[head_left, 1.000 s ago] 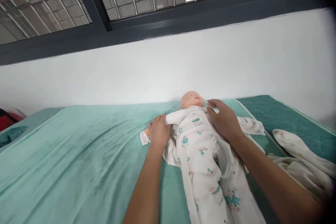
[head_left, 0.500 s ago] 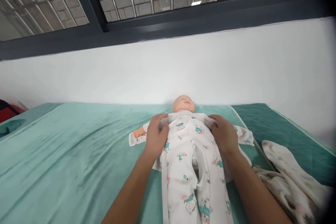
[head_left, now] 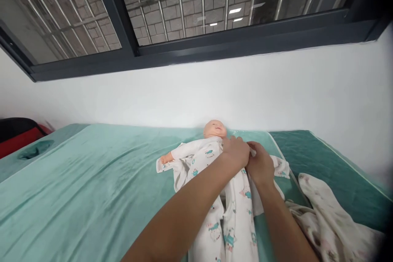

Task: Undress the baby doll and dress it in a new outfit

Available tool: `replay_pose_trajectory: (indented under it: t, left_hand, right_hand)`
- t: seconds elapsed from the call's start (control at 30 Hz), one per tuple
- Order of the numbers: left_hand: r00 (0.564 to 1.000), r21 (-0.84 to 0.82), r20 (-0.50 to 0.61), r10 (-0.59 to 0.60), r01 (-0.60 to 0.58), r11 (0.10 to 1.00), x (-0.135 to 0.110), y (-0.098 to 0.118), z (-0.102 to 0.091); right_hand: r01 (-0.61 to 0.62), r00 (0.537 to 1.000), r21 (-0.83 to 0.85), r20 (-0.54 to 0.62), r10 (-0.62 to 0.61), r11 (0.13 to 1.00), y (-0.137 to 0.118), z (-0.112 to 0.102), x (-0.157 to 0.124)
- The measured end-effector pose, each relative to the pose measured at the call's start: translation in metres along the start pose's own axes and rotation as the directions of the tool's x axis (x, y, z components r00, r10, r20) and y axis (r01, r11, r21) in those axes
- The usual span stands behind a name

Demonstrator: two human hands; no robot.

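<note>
A baby doll (head_left: 215, 128) lies on its back, head by the wall, with a white long-sleeved undershirt on its arm at the left. Over its front is a white baby romper (head_left: 211, 229) printed with small animals and open at the crotch. My left hand (head_left: 236, 152) reaches across the doll's chest, its fingers closed on the romper's upper edge at the right shoulder. Right beside it, my right hand (head_left: 260, 164) pinches the same edge. The fingertips and the cloth between them are partly hidden. Another printed sleeve (head_left: 281, 166) sticks out beyond my right hand.
A light green cover (head_left: 92, 188) is spread on the surface, with a darker green part (head_left: 307, 151) at the right. Crumpled white baby clothes (head_left: 331, 213) lie at the lower right. A red and black bag (head_left: 18, 137) stands far left, below the barred window.
My left hand has moved right, from the romper's left shoulder across the chest to my right hand. The romper's left side has slipped inward, uncovering the undershirt sleeve. The view has tilted upward.
</note>
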State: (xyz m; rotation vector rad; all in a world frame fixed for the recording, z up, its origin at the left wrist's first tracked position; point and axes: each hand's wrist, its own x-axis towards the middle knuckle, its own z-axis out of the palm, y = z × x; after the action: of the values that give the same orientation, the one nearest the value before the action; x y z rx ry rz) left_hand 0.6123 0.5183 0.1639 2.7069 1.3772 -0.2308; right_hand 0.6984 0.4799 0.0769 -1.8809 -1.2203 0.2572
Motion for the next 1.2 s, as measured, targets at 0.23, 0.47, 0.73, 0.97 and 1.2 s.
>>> replay_pose_trajectory:
  t: [0.23, 0.47, 0.73, 0.97, 1.2]
  left_hand:
    - [0.99, 0.062, 0.143, 0.015, -0.024, 0.998, 0.023, -0.002, 0.005]
    - [0.966, 0.084, 0.254, 0.051, -0.075, 0.994, 0.044, -0.011, 0.002]
    - [0.963, 0.101, 0.258, 0.081, -0.11, 0.989, 0.033, -0.02, -0.011]
    - [0.952, 0.162, 0.293, 0.088, -0.14, 0.977, 0.039, -0.005, -0.004]
    - [0.949, 0.193, 0.219, 0.225, -0.269, 0.944, 0.051, -0.008, 0.02]
  right_hand:
    - [-0.067, 0.994, 0.126, -0.078, 0.077, 0.99, 0.011, -0.004, 0.01]
    - [-0.006, 0.991, -0.093, 0.133, 0.018, 0.996, 0.009, 0.003, 0.012]
    - [-0.176, 0.979, -0.03, 0.098, 0.178, 0.984, 0.009, -0.017, 0.012]
    - [-0.175, 0.979, -0.054, 0.099, 0.179, 0.983, 0.016, -0.01, 0.018]
    - [-0.191, 0.973, -0.052, 0.122, 0.196, 0.98, 0.016, -0.009, 0.021]
